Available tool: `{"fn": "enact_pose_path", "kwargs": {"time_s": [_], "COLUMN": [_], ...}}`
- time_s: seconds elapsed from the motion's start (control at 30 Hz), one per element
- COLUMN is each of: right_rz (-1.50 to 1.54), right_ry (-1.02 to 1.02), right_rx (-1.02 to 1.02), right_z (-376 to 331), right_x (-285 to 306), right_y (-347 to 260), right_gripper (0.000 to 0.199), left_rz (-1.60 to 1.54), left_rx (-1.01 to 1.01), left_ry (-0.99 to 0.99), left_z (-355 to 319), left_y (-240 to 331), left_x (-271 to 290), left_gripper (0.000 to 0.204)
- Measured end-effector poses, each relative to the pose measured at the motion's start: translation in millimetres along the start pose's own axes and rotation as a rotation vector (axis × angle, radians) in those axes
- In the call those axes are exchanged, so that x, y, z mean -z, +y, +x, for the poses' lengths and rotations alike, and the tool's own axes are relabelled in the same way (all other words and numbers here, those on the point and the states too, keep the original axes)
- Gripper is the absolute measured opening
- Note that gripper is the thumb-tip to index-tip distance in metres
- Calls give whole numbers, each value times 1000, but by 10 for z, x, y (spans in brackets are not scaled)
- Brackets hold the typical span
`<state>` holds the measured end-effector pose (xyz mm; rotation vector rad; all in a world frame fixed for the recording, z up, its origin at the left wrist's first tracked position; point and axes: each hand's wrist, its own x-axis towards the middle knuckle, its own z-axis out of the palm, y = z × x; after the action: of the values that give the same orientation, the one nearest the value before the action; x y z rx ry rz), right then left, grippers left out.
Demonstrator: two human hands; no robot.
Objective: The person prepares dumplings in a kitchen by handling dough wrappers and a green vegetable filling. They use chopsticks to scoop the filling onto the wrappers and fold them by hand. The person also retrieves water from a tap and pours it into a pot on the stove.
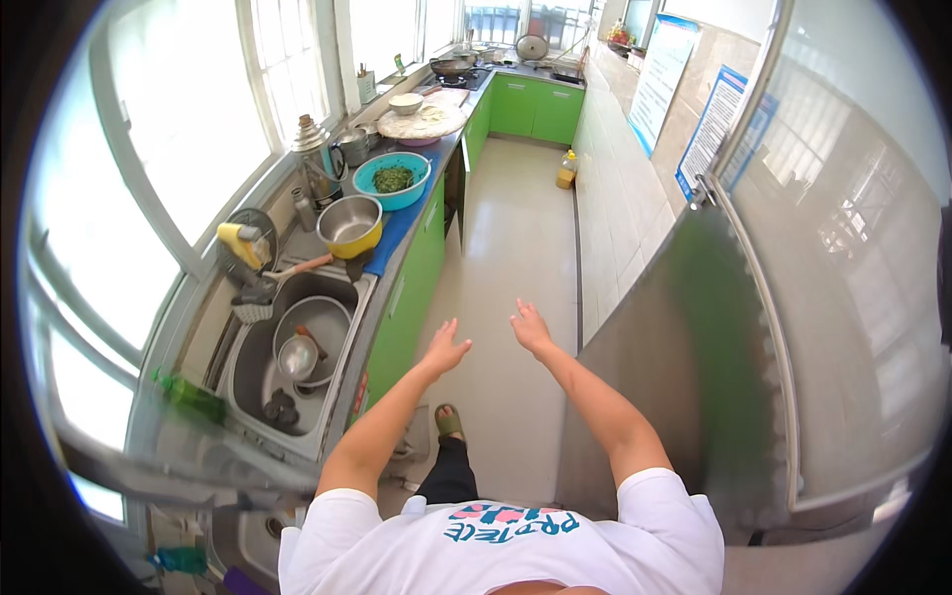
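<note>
Your left hand (445,351) and right hand (531,329) spread wide over the floor (501,223), both empty. Sink (252,373), holding a pan (332,314), lies left of your left hand; pot (351,224) and greens (393,178) farther ahead-left, untouched. Judged: no completed step evident; any grasp is left to make.

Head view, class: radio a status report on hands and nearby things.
Left hand open, empty. Right hand open, empty. Green cabinet left of left hand. Nothing seen blocking between hands.
</note>
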<state>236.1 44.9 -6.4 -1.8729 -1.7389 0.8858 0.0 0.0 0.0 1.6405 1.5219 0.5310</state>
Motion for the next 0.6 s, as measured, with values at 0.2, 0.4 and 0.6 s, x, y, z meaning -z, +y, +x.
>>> {"fn": "enact_pose_path", "kwargs": {"time_s": [0.2, 0.4, 0.6], "right_rz": [-96, -38, -20], "right_ry": [28, 86, 107], "right_rx": [15, 61, 132], "right_z": [2053, 3664, 5182], "right_x": [418, 628, 816], "right_y": [-284, -764, -1020], "right_gripper": [60, 59, 57], "left_rz": [-68, 1, 1], "left_rx": [-90, -146, -138], "left_ry": [21, 40, 35], "left_z": [1982, 3713, 5117], "left_y": [397, 640, 852], "left_x": [667, 1423, 1821], "left_gripper": [77, 76, 76]}}
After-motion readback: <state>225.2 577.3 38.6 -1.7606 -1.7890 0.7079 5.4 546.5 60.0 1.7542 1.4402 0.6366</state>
